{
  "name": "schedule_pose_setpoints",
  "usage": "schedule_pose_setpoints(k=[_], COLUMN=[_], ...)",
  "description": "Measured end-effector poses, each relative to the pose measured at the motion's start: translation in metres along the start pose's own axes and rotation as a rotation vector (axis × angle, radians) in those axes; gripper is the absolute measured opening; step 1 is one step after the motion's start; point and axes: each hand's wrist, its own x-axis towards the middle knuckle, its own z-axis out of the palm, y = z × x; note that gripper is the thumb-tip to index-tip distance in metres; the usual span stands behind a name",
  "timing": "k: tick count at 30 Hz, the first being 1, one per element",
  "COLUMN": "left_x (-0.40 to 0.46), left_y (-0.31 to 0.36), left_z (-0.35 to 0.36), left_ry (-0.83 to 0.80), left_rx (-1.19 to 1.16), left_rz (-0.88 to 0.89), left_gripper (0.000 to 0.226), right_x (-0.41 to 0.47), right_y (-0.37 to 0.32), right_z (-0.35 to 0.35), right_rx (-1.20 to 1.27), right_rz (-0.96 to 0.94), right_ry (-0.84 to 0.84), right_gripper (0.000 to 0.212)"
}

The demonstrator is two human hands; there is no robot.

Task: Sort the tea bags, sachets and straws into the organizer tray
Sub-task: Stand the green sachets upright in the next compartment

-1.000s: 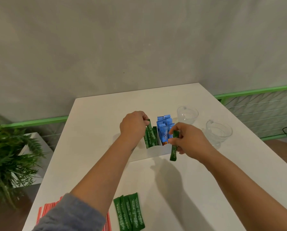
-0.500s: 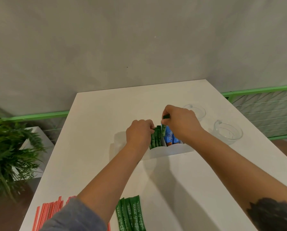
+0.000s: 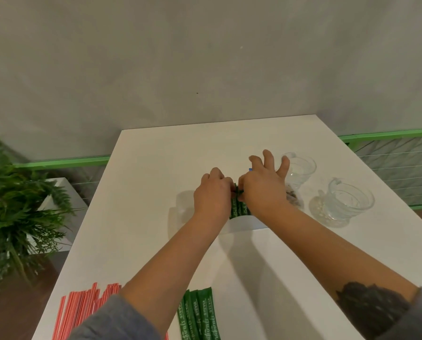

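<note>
Slim green paper stevia sachets (image 3: 239,209): light, limp, best pinched at top edge; left hand (image 3: 212,196) curled closed on bundle, right hand (image 3: 264,190) thumb-pinching, fingers splayed, over white organizer tray (image 3: 248,223).

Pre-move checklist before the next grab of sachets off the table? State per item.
1. Green sachets in tray standing upright: ok.
2. Right hand clear of that sachet: not ok, thumb and forefinger pinch its top.
3. Left hand free: not ok, at the sachets.
4. Loose green sachets within reach at the near edge: ok.
5. Straws sorted: not ok, on table.
6. Organizer tray room left: cannot tell, hands cover it.
</note>
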Motion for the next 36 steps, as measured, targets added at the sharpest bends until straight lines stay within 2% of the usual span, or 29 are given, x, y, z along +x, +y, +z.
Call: schedule_pose_setpoints(k=[6, 14, 19, 29, 33, 36], left_x=[-0.002, -0.004, -0.006, -0.040, -0.059, -0.076], left_y=[0.001, 0.002, -0.001, -0.013, -0.021, -0.028], left_z=[-0.002, -0.002, -0.003, -0.022, -0.027, -0.030], left_ry=[-0.001, 0.030, 0.059, 0.120, 0.064, 0.015], left_rx=[0.001, -0.038, -0.115, -0.169, -0.186, -0.177], left_rz=[0.005, -0.008, -0.021, -0.049, -0.088, -0.105], left_gripper=[0.021, 0.026, 0.031, 0.026, 0.026, 0.026], right_x=[0.000, 0.002, 0.001, -0.026, -0.045, -0.063], right_y=[-0.010, -0.007, -0.002, -0.007, -0.014, -0.022], right_z=[0.007, 0.012, 0.012, 0.008, 0.006, 0.011], right_rx=[-0.121, -0.114, -0.061, 0.063, 0.094, 0.153], right_rz=[-0.032, 0.006, 0.016, 0.034, 0.054, 0.060], right_ry=[0.017, 0.055, 0.079, 0.369, 0.460, 0.459], right_gripper=[0.019, 0.027, 0.023, 0.015, 0.017, 0.022])
